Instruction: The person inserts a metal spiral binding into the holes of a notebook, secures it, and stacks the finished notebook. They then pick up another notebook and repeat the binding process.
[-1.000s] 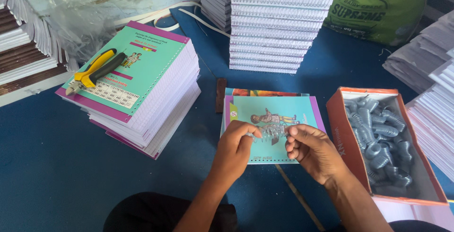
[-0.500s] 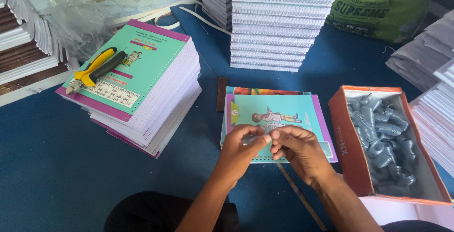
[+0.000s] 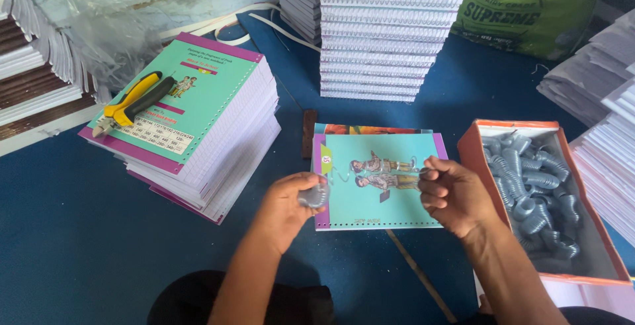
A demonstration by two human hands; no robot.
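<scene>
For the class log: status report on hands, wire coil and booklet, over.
Left hand pinching wire coil; right hand pulling its free end. Coil stretched above teal booklet, not threaded in. Nothing in the way; box of coils at right.

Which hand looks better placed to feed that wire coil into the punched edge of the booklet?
Probably the left hand: it holds the wire coil right beside the booklet's punched left edge. The right hand pinches the stretched wire end over the cover, farther from that edge.

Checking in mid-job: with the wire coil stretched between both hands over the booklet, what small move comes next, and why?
Probably bring the right hand with the wire's free end down to the punched edge of the booklet. The left hand holds the coil at that left edge, and the wire hangs above the cover, not threaded yet.
</scene>
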